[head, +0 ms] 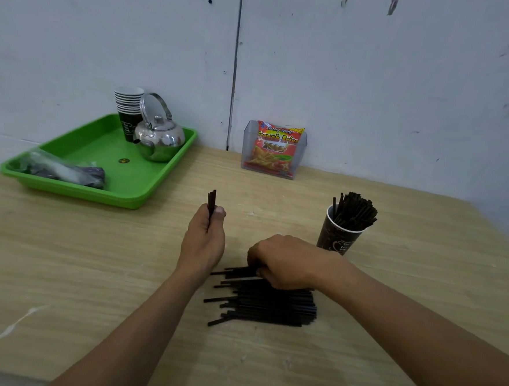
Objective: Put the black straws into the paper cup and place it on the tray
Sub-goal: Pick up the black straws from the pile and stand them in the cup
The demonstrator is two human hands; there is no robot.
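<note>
Pale wooden table (91,272) carries, nearest the camera, a loose pile of black straws (269,305) not yet gathered; the right hand (287,261) curls over its far edge and pinches a few of them, while the left hand (204,240) just beyond grips a small bundle (211,200) upright. Farther right, the paper cup (337,235) stands on the table already crowded with straws, so the filling seems roughly half done. At the far left the green tray (81,191), bearing a kettle (159,139) and stacked cups (129,105), sits well apart from the cup, which has yet to be carried there.
</note>
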